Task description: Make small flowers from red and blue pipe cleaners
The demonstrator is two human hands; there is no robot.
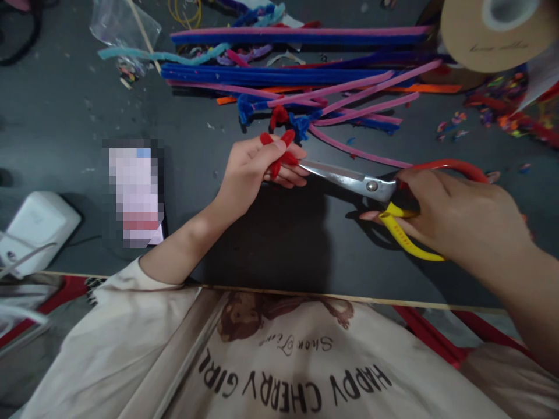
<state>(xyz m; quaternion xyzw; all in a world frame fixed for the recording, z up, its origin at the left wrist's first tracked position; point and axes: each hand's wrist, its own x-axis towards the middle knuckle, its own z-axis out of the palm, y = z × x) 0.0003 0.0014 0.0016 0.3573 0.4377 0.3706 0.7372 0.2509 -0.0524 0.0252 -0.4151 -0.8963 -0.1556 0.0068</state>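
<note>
My left hand (257,166) pinches a red fuzzy pipe-cleaner shape (286,139) with several looped petals, over the dark table. My right hand (458,209) is wrapped round the handles of a pair of scissors (349,179), one handle red and the other yellow. The blades point left and look nearly closed, their tip touching or just beside the red shape at my left fingers. Just beyond my left hand lie a red pipe-cleaner piece (278,116) and blue curled pieces (301,123) joined to pink stems (358,154).
Blue pipe cleaners (262,74) and pink ones lie across the back of the table. A ribbon spool (498,41) stands back right, near colourful scraps (502,99). To the left are a phone (135,192), a white box-shaped device (39,227) and a clear plastic bag (122,26).
</note>
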